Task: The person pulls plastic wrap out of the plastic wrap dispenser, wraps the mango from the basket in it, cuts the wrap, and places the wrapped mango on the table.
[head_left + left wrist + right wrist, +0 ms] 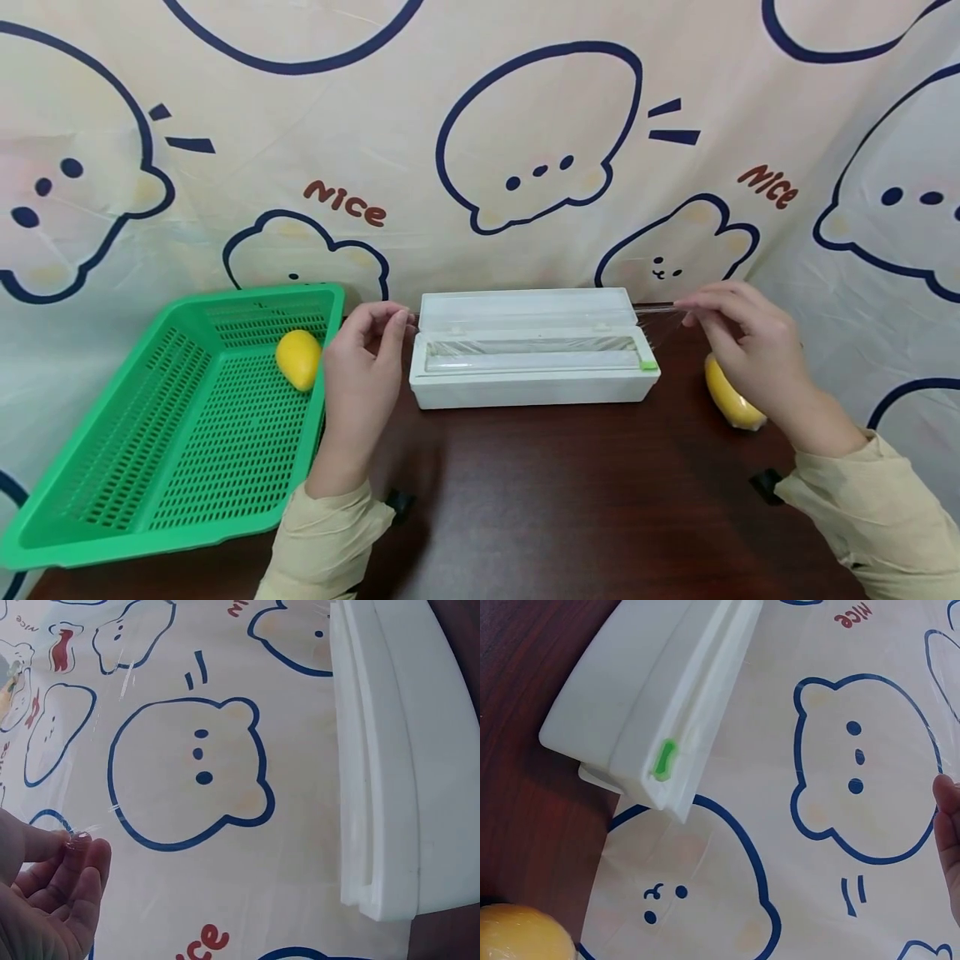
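A: Tbl (570, 500), L to R?
B: Basket (217, 417), cling film dispenser (536, 390), other fruit (733, 396).
A: Lemon (298, 358)?
B: In basket, near its R wall.
A: L hand (362, 375)?
B: Btwn basket & dispenser.
A: R hand (750, 354)?
B: Past dispenser's R end, by other fruit. Film (654, 309) runs btwn hands.
A: Bhnd?
B: Cloth backdrop (480, 267), full width.

One box (536, 393) sits at the clock's centre, on one table (585, 492). Two hands: left hand (363, 358) at nine o'clock, right hand (750, 350) at three. Two sleeves: one sleeve (322, 533) at eight, another sleeve (870, 500) at four. One basket (187, 417), between eight and nine. Two fruits: one fruit (298, 360) at the basket's own two o'clock, another fruit (731, 396) between three and four. One cloth (420, 125); on it, in the head view, two "Nice" words (345, 203), at ten and two. Clear film (657, 309): pieces too faint to count.
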### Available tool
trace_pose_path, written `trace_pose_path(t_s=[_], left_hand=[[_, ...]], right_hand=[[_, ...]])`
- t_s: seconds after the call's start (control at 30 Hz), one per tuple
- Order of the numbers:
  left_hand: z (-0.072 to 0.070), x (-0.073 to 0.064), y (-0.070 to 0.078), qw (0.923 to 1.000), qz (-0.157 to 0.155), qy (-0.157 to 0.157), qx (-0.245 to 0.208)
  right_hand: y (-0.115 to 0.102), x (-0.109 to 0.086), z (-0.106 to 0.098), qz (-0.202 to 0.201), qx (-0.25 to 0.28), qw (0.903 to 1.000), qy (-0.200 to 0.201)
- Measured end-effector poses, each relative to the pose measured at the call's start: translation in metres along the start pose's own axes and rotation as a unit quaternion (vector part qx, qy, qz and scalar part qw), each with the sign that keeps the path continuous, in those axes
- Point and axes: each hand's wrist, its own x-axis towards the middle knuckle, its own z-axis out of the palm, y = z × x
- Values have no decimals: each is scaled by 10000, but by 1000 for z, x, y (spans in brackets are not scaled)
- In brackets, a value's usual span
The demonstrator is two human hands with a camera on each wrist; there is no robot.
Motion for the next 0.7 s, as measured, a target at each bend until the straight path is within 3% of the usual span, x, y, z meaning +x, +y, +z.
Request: trace_pose_path(t_s=[0.43, 0.7], left_hand=[[-10, -4, 7, 9998, 124, -49, 128], [-23, -17, 10, 9981, 188, -317, 497]], right_hand=[[-4, 0, -4, -123, 126, 9997, 150], [-11, -14, -16, -359, 124, 9992, -123]])
